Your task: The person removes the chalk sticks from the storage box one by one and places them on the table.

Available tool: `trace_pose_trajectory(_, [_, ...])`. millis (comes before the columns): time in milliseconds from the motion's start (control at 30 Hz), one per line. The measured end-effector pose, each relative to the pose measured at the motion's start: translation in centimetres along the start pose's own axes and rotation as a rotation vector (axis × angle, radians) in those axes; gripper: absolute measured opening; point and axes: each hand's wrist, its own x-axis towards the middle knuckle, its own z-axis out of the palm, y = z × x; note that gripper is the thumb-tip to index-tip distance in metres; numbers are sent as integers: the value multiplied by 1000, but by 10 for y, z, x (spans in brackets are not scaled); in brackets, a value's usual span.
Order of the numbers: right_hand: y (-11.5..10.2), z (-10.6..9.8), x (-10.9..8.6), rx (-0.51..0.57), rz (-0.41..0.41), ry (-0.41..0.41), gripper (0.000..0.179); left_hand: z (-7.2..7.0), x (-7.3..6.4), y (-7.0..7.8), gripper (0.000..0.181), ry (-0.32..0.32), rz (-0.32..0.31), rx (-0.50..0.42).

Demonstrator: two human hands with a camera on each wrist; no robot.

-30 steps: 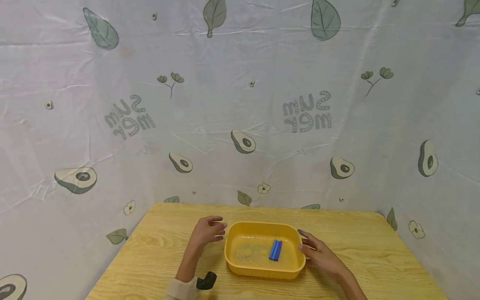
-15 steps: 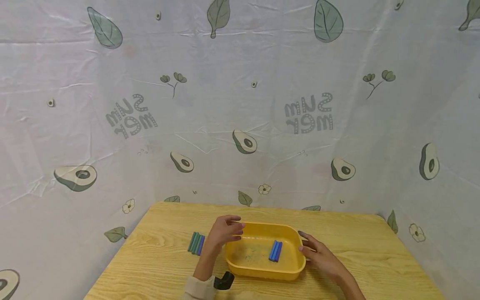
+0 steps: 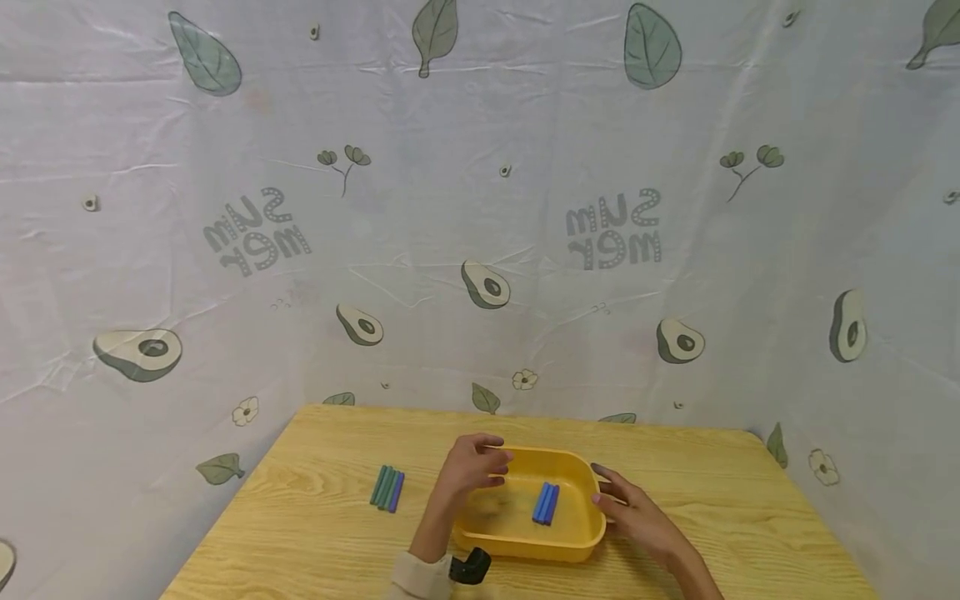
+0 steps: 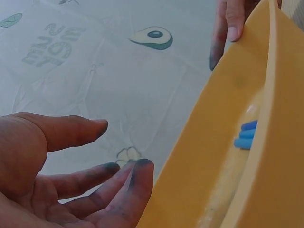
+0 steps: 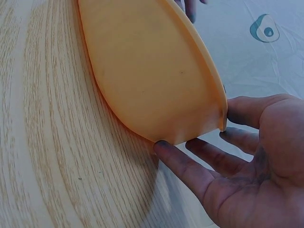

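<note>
Three blue sticks (image 3: 546,504) lie side by side in the yellow tray (image 3: 536,550), right of its middle, well apart from the left hand (image 3: 471,467) and nearer the right hand (image 3: 633,515). None of the fingers touch them. At the tray's right end, the right hand pinches the wall: thumb at the rim, the other fingers spread against the outside. The left hand is over the far left part of the tray, its thumb parted from loosely bent fingers (image 4: 80,183) with nothing in them; I can't tell whether they brush the rim. Dark smudges mark the fingertips of both hands. Out on the wood-grained surface (image 3: 300,542), left of the tray, a row of green sticks (image 3: 382,486) lies with one violet-blue stick (image 3: 397,492) at its right side. Behind hangs a pale sheet (image 3: 420,208) printed with avocados and leaves.
</note>
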Motion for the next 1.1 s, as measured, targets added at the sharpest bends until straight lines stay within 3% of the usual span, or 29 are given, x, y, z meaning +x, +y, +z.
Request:
trace_pose_trajectory(633, [2, 4, -1, -24, -2, 36, 77, 42, 14, -17, 40, 28, -65, 109])
trace_pose_trajectory(900, [4, 5, -1, -20, -4, 32, 77, 53, 20, -25, 36, 46, -112, 142])
trace_pose_trajectory(1100, [3, 4, -2, -19, -4, 40, 76, 60, 24, -31, 32, 64, -104, 215])
